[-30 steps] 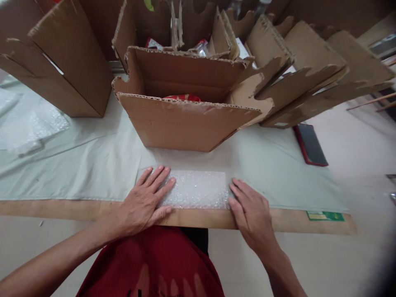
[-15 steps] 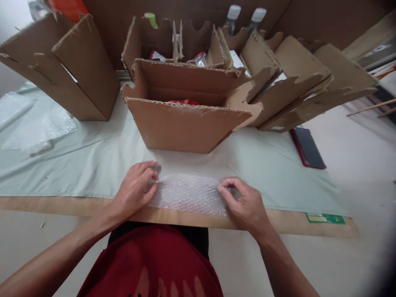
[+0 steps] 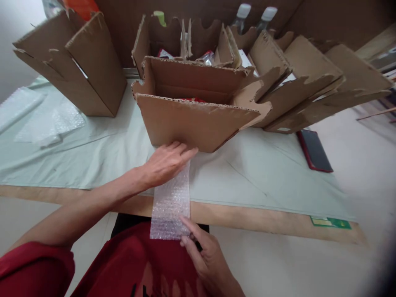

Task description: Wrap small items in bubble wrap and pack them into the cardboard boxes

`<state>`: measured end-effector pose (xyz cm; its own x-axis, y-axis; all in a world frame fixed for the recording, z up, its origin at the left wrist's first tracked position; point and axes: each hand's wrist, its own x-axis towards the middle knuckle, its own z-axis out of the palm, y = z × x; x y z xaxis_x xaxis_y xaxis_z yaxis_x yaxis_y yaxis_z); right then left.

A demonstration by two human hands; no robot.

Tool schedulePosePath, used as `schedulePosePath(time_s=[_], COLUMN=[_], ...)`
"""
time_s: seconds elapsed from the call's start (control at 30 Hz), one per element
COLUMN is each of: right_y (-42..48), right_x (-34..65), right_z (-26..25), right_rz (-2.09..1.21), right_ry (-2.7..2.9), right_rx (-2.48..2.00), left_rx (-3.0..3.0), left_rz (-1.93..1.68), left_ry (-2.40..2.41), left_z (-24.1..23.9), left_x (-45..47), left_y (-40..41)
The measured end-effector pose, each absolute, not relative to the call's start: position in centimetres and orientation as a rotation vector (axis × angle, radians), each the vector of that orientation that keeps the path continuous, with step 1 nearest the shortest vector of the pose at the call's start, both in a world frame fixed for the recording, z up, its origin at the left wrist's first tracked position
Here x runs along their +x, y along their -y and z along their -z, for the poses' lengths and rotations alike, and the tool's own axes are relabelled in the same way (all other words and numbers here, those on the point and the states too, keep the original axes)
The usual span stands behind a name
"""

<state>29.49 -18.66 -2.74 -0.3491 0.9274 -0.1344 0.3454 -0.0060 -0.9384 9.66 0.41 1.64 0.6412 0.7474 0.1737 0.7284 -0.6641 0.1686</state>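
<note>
A strip of clear bubble wrap (image 3: pixel 171 201) lies lengthwise from the pale green cloth (image 3: pixel 247 173) over the table's wooden front edge, its near end hanging above my red shirt. My left hand (image 3: pixel 165 163) rests flat on its far end, fingers stretched out, close to the front wall of an open cardboard box (image 3: pixel 188 119). My right hand (image 3: pixel 207 258) holds the near right corner of the strip, fingers closed on its edge.
More open cardboard boxes stand at the back left (image 3: pixel 83 66) and back right (image 3: pixel 309 82), with bottles behind them. A dark phone in a red case (image 3: pixel 314 150) lies on the right. Loose bubble wrap sheets (image 3: pixel 46 123) lie far left. A green label (image 3: pixel 331 222) sits on the table edge.
The bubble wrap strip has turned from lying crosswise to pointing towards me. My left hand moved forward onto its far end; my right hand came back to its near end.
</note>
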Motion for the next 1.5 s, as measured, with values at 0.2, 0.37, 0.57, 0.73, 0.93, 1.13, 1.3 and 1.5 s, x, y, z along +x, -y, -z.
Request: schedulePosePath(time_s=[0.2,0.37,0.57,0.73,0.93,1.13,1.3,1.5], right_y=[19.2,18.0,16.7,16.9,12.9,11.1,10.3,9.5], right_x=[29.1,29.2,29.4,30.5,28.9,28.4,28.3,28.0], right_z=[3.2,2.9,1.9,1.2,1.9,2.9,1.9,1.5], right_rz=[-1.633,-2.038,-1.996,-1.104,-0.361,-0.344,-0.581,-0.483], right_ry=[1.422,0.913,0.840,1.549,2.268,2.344,2.242,2.127], right_rx=[-1.392,-1.042,-0.871,-1.137,-1.020,-0.954,-0.933,-1.108], left_rx=[2.507,2.301,2.110,2.045,2.079,2.244,2.282,2.123], left_rz=[-0.594,-0.588,-0.890,-0.771,-0.786,-0.970,-0.930,-0.946], left_ry=[-0.902,-0.967,-1.419,-1.571,-1.562,-1.475,-1.359,-1.458], left_z=[-1.9,-1.6,1.4,1.9,2.6,1.3,0.9,2.1], left_x=[5.5,3.4,5.9,6.0,6.1,5.7,5.0,5.2], left_y=[6.4,13.8,14.3,12.6,12.2,12.8,13.1,10.9])
